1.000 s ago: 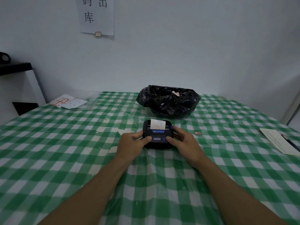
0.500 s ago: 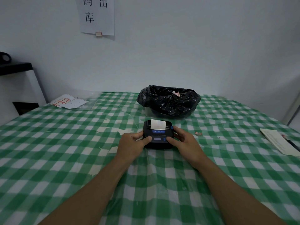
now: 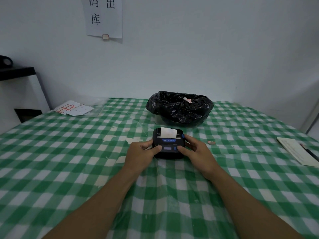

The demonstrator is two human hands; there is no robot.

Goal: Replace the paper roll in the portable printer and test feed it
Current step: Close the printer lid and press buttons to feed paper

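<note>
A small black portable printer (image 3: 168, 144) lies flat on the green-and-white checked tablecloth (image 3: 69, 169), its lid closed. A short strip of white paper (image 3: 168, 132) sticks out of its top slot. My left hand (image 3: 140, 155) grips the printer's left side, thumb resting on the front panel beside the small display. My right hand (image 3: 196, 152) holds the right side, with its thumb on the panel near the blue button.
A bin lined with a black bag (image 3: 179, 107) stands just behind the printer. Printed sheets (image 3: 73, 108) lie at the back left. A notebook with a pen (image 3: 298, 150) sits at the right edge. A small pink scrap (image 3: 211, 142) lies right of my hand.
The paper strip shows slightly longer than one second ago. Both hands stay on the printer in nearly the same grip.
</note>
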